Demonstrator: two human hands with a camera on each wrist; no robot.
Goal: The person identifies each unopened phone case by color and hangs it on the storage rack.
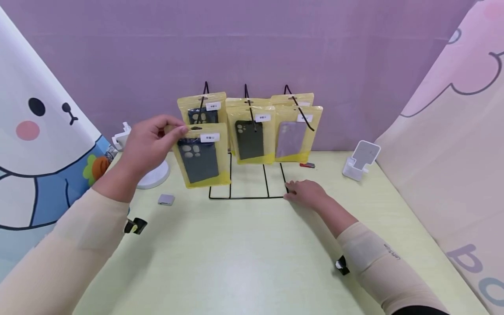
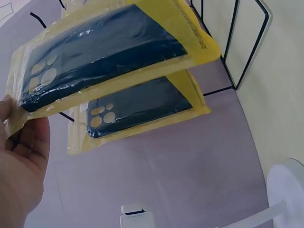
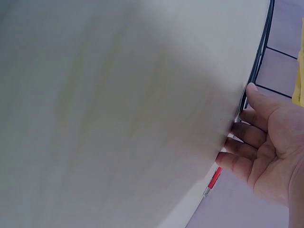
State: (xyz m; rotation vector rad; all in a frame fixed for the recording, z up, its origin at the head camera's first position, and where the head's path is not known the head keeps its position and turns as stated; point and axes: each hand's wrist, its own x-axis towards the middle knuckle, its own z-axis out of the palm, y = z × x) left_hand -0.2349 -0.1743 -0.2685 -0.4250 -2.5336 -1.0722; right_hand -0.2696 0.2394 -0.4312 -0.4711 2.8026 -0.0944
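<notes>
Left hand (image 1: 147, 142) pinches top corner of yellow pack (image 1: 200, 154), holding it clear before left hook (image 1: 203, 101); right hand (image 1: 306, 192), fingers relaxed, rests on rack (image 1: 247, 189) base, seemingly to steady it.

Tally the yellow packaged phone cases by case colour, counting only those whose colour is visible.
Dark navy cases: 2, one held by the left hand (held pack), one on the left hook
Black case: 1, middle hook front
Lilac case: 1, right hook front
Total: 4; packs behind hide their colours.
</notes>
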